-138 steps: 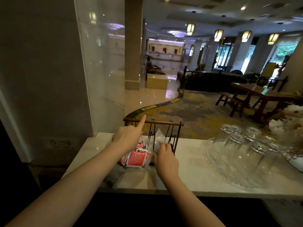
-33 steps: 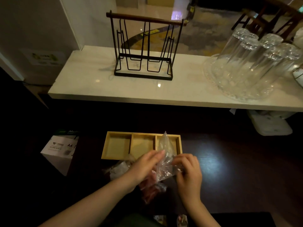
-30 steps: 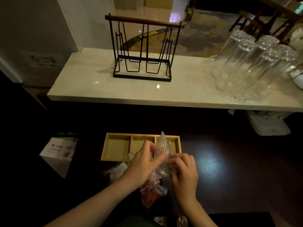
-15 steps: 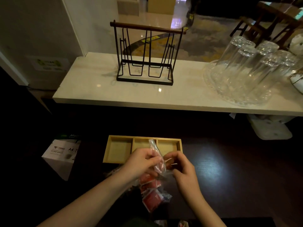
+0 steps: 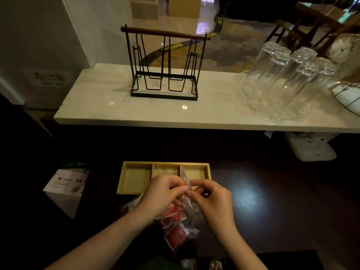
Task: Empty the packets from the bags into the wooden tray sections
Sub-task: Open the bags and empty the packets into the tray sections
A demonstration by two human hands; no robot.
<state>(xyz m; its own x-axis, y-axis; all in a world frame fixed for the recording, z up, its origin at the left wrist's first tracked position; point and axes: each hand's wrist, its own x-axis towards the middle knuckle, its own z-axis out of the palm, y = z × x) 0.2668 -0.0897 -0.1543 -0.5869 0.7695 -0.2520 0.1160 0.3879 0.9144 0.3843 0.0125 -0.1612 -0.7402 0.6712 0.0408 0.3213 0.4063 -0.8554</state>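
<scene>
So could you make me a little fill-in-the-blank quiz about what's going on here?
1. The wooden tray has ___ sections.
2. The packets inside the clear plastic bag are ___ in colour.
3. Both the left hand and the right hand pinch the ___.
4. The drinking glasses on the marble counter stand ___ down.

Missing words: three; red; bag; upside

Both hands [image 5: 191, 193] at bag [image 5: 188, 203] neck

wire rack [image 5: 164, 64] on marble shelf [image 5: 109, 106] | upturned glasses [image 5: 286, 75] right | A4 box [image 5: 65, 189] lower left
</scene>
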